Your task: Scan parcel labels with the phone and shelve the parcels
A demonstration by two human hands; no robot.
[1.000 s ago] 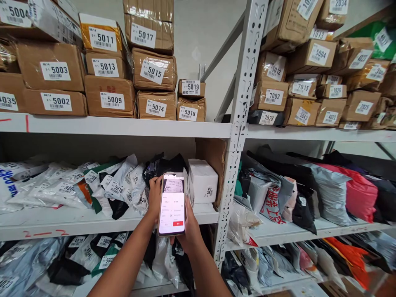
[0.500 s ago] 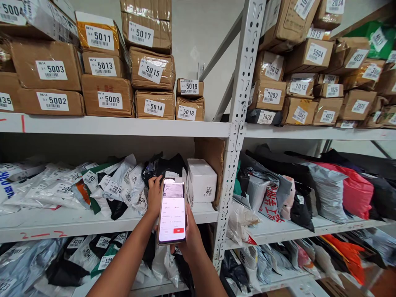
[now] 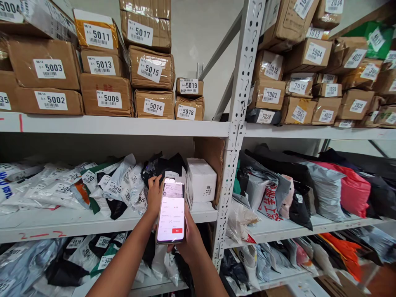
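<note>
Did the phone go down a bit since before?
Yes. The phone has sunk slightly against the white box beside it on the shelf: its top edge earlier stood higher against the box's side, and now sits lower.

White labels 5003 (image 3: pixel 49 69), 5011 (image 3: pixel 99 36), 5017 (image 3: pixel 140 33) on cardboard boxes; 4028 (image 3: pixel 209 190) on white box.

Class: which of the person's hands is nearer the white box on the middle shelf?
Right. The right hand holds the phone just below the white box; the left hand sits farther left.
</note>
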